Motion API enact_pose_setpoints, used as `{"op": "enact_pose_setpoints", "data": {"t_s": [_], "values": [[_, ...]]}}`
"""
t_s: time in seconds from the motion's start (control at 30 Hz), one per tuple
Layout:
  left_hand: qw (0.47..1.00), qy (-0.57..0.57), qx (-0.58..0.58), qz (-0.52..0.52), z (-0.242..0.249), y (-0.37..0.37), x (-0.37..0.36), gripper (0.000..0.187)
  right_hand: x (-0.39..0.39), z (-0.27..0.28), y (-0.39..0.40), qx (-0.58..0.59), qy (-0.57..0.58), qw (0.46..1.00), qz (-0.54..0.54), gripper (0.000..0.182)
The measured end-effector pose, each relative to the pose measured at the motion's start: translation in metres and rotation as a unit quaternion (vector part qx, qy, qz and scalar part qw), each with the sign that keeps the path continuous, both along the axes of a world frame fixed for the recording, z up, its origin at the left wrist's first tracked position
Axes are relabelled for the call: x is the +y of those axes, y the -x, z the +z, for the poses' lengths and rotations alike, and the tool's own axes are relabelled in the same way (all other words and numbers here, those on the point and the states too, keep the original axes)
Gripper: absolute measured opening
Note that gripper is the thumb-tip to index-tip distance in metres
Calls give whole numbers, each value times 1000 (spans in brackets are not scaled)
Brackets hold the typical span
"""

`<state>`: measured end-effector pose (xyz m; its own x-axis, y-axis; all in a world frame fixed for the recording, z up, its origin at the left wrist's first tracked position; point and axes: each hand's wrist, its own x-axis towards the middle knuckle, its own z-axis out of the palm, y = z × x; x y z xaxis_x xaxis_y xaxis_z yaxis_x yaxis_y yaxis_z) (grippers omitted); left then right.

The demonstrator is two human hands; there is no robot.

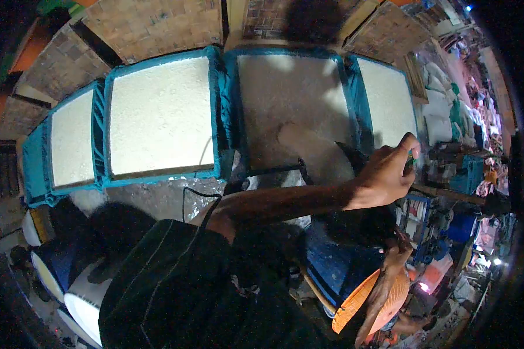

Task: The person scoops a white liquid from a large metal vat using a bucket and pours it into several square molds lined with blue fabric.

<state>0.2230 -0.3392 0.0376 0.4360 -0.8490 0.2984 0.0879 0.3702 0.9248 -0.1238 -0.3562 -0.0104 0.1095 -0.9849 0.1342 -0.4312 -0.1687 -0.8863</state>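
Observation:
My left hand (387,174) reaches out to the right, its fingers curled closed at the upper edge of a dark bucket (355,227). A bit of green shows between thumb and fingers. Lower down, my right hand (397,251) grips the shadowed bottom end of the same bucket, its fingers partly hidden. The bucket is tilted. From its mouth a pale, blurred stream (320,151) runs into a shaded tray lined with teal cloth (291,99). That tray holds a cloudy liquid in my shadow.
Cloth-lined trays of smooth white curd-like mass stand left (160,110) and right (384,99) of it. Woven bamboo panels (157,29) lie behind. Near me are a blue drum (337,262), an orange basket (364,299) and white tubs (84,308). Sacks (439,110) lie far right.

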Motion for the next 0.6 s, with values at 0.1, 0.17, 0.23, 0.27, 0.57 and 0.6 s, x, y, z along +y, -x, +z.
{"op": "enact_pose_setpoints", "data": {"t_s": [0.1,0.17,0.23,0.27,0.57,0.6], "values": [[994,68,-2,80,-7,12,-12,39,-16,-1,31,-100,-107,989,16,38],[997,50,-3,62,-2,7,-7,40,-30,3,40,-125,-103,985,61,42],[998,32,-4,45,-1,8,-8,41,-41,22,24,183,-98,976,67,36],[996,57,0,74,-2,12,-13,41,-43,30,16,284,-93,952,70,34],[998,32,16,57,1,11,-16,42,-24,69,-47,145,-28,989,18,28],[994,57,3,97,-2,12,-17,42,-31,62,-34,169,26,984,38,28]]}}
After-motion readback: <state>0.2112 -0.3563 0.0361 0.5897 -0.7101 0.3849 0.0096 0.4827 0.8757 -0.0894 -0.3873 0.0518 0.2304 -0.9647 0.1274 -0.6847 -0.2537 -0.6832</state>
